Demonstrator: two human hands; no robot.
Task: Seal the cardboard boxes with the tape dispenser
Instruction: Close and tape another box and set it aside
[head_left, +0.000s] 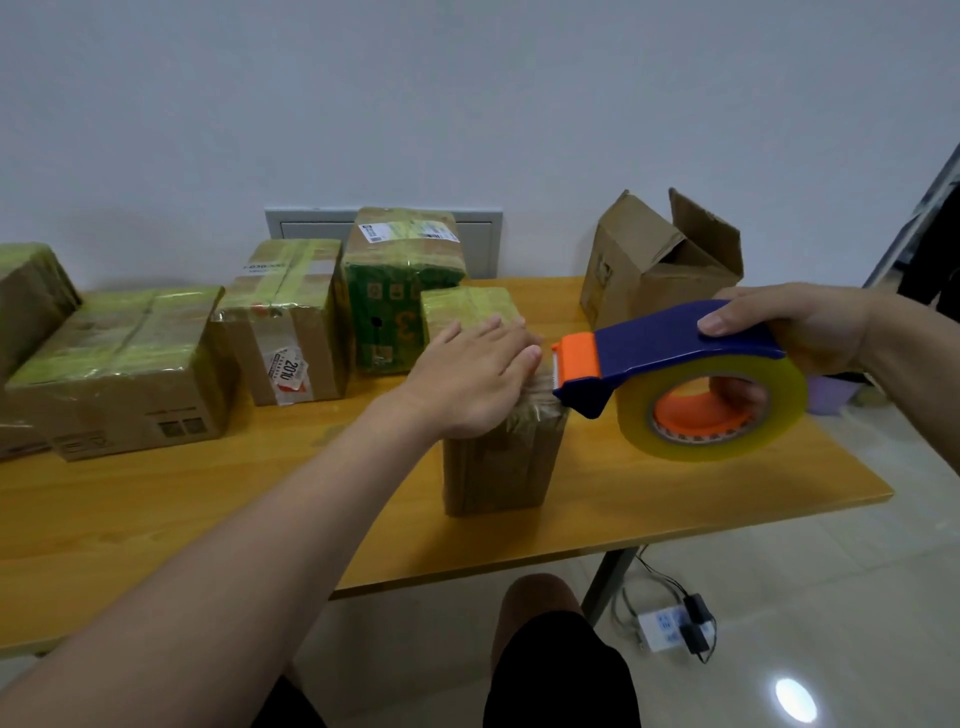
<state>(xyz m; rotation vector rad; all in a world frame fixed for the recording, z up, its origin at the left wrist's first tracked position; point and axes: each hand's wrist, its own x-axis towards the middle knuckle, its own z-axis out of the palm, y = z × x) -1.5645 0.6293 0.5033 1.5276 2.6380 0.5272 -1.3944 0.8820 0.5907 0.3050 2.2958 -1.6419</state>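
covering box (501, 467) top, left hand (467, 374)

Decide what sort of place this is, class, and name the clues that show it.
Probably a small parcel-packing room, home or office: taped cardboard boxes crowd a wooden table, one open box stands at the back, and the right hand holds a tape dispenser.
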